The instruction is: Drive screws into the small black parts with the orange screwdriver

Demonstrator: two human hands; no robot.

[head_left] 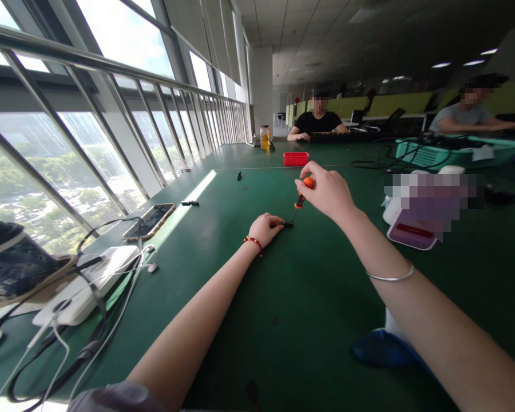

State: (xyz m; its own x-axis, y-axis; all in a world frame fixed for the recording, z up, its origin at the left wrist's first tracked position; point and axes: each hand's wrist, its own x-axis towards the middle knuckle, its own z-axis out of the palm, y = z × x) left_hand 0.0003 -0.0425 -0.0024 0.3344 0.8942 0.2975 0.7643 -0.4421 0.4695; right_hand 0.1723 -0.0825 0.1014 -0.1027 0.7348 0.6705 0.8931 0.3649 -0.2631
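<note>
My right hand (326, 191) grips an orange and black screwdriver (300, 200) by its handle, fingers round the top end. The thin shaft slants down to a small black part (287, 224) on the green table (317, 274). Pinched at its left end, that part is held against the tabletop by my left hand (266, 230). Its exact kind is too small to make out. Two similar black pieces lie farther off: one piece (190, 203) in the strip of sunlight, another piece (239, 176) beyond it.
A red bin (296, 159) and a jar of yellow liquid (265, 138) stand farther back. Left are a phone (150, 221), a white power strip (88, 286) and tangled cables. Right are a purple-and-white phone stand (412, 229) and a teal basket (459, 153). Two people sit beyond.
</note>
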